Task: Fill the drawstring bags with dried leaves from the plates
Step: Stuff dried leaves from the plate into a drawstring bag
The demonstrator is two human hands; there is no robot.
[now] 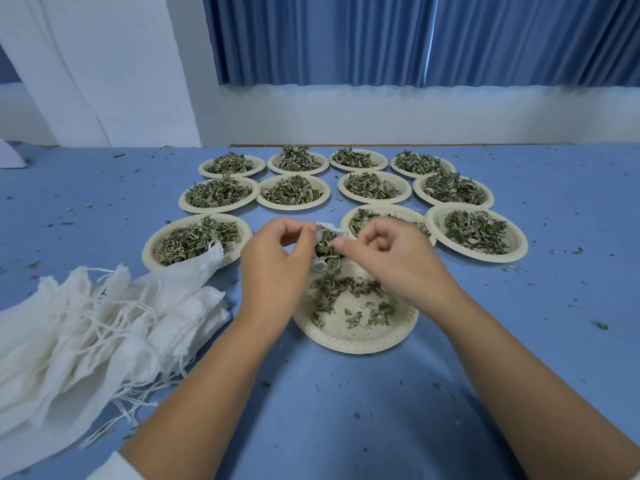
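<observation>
Room: I see a blue curtain (pixel 346 39) hanging over a white wall (pixel 381 116) behind the work area.
Surface: a blue table (pixel 536 306), dotted all over with leaf crumbs (pixel 601 325).
Plates: I count eleven full plates (pixel 476 233) in three rows at the far side, each heaped with dried leaves (pixel 291 190).
Near plate: the near plate (pixel 346 345) sits right under the hands. It is mostly bare, with a thin scatter of leaves across its far half.
Bag: a small white bag (pixel 334 232) is held above the near plate, between both hands. Its mouth faces me and green leaves show inside.
Left hand: the left hand (pixel 273 258) has its fingers curled, and thumb and fingertips pinch the bag's left edge.
Right hand: the right hand (pixel 391 254) has its fingers curled, and thumb and forefinger pinch the right edge of the mouth. I cannot tell if it also holds leaves.
Spare bags: the spare bags (pixel 86 323) lie in a loose pile at my left, their strings tangled. The top one reaches over the rim of the front-left plate.
</observation>
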